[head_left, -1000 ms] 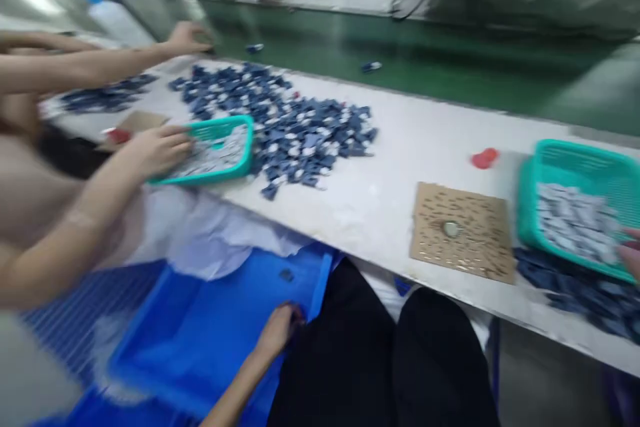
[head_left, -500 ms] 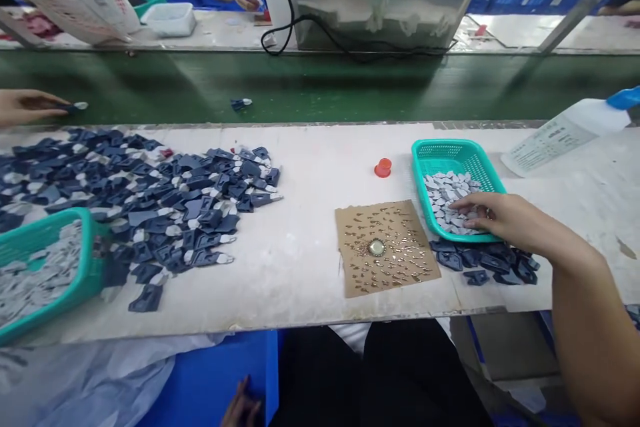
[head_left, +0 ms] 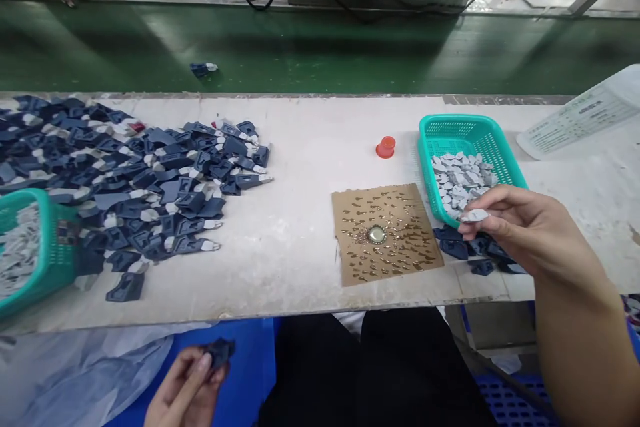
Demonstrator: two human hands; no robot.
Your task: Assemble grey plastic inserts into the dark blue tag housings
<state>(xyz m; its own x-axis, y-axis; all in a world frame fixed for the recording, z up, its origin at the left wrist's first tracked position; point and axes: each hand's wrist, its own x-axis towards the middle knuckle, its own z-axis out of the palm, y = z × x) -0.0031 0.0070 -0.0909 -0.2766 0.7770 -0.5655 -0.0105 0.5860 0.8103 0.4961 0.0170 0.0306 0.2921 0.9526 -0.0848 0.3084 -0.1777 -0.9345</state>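
My right hand [head_left: 525,227] pinches a small light-grey piece [head_left: 474,215] between thumb and fingers, just over the near edge of a green plastic basket [head_left: 505,147]. Inside that basket lies a heap of similar grey pieces [head_left: 457,177]. Low at the left, above a blue bin [head_left: 250,373], my left hand [head_left: 187,383] grips a dark navy plastic piece [head_left: 220,351]. Between the hands, on the table, is a brown cardboard square [head_left: 360,203] covered in wet, shiny streaks, with a bottle cap [head_left: 377,234] at its middle. Partly behind my right hand sit loose navy pieces [head_left: 453,247].
A large pile of navy pieces with grey tips [head_left: 165,180] covers the table's left side, beside another green basket [head_left: 55,247]. A red cap [head_left: 385,147] stands behind the cardboard. A white bottle [head_left: 580,113] leans at right. One joined piece [head_left: 203,69] lies on the green belt [head_left: 320,53].
My right hand has come out of the basket with a grey piece. My left hand has risen from the blue bin with a navy piece. The view has tilted down; another person's hand has left view.
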